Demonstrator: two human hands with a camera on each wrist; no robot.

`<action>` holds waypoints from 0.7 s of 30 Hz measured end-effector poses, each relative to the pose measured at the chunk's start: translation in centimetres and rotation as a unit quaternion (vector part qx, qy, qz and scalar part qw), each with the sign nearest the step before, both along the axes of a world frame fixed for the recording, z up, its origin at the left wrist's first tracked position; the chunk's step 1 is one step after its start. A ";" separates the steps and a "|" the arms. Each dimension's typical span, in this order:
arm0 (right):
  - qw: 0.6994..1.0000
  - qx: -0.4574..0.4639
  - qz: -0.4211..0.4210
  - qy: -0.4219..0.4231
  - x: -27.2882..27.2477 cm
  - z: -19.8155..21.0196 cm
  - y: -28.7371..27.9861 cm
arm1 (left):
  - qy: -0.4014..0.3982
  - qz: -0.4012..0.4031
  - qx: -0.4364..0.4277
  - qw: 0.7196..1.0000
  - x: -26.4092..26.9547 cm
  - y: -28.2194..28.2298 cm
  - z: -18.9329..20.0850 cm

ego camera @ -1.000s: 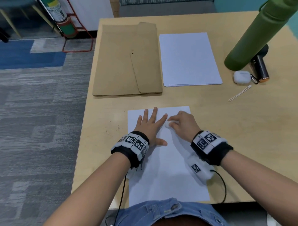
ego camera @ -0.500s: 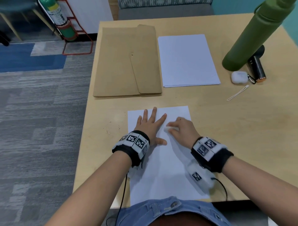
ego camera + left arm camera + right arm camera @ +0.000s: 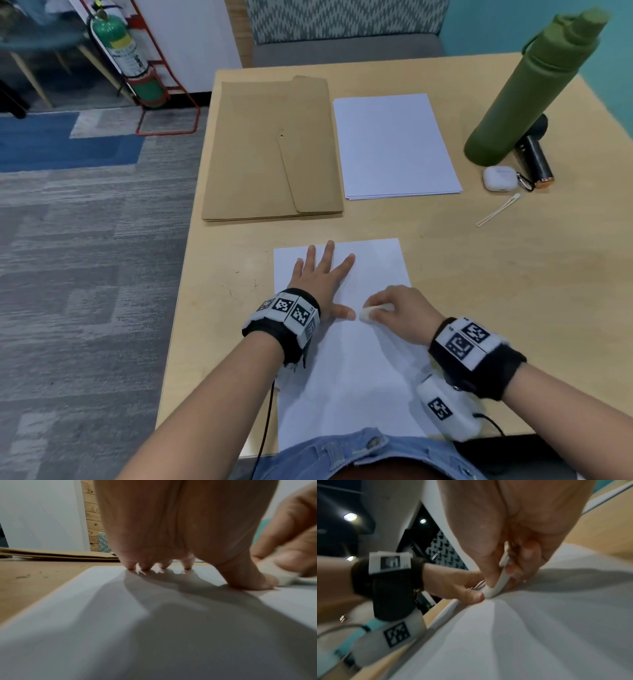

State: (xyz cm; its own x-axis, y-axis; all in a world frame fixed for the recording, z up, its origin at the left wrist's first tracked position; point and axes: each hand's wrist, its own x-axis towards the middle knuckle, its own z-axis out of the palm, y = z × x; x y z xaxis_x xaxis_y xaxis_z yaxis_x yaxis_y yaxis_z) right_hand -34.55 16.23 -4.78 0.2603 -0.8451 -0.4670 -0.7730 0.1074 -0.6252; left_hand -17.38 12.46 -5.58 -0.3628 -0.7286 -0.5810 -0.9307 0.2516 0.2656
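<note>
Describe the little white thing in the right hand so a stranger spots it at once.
On the wooden table, find the single white sheet at the near edge, apart from the paper stack. The right hand pinches a small white block against it, beside the thumb of the left hand. Unlike the flat paper, it is thick and rounded.

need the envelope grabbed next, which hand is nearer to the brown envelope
Left. The left hand lies flat on the near sheet, short of the brown envelope. The right hand, pinching a small white piece, sits farther back and rightward.
</note>
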 end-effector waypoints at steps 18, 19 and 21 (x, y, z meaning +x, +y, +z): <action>0.960 -0.020 -0.279 -0.030 -2.3 -0.9 -0.3 | 0.290 0.137 -0.051 0.946 3.6 2.7 2.5; 0.960 -0.012 -0.277 -0.031 -2.2 -1.0 -0.4 | 0.286 0.144 -0.049 0.946 3.5 2.9 2.4; 0.959 -0.009 -0.278 -0.045 -2.0 -1.3 -0.7 | 0.225 0.167 -0.071 0.957 3.5 3.2 2.2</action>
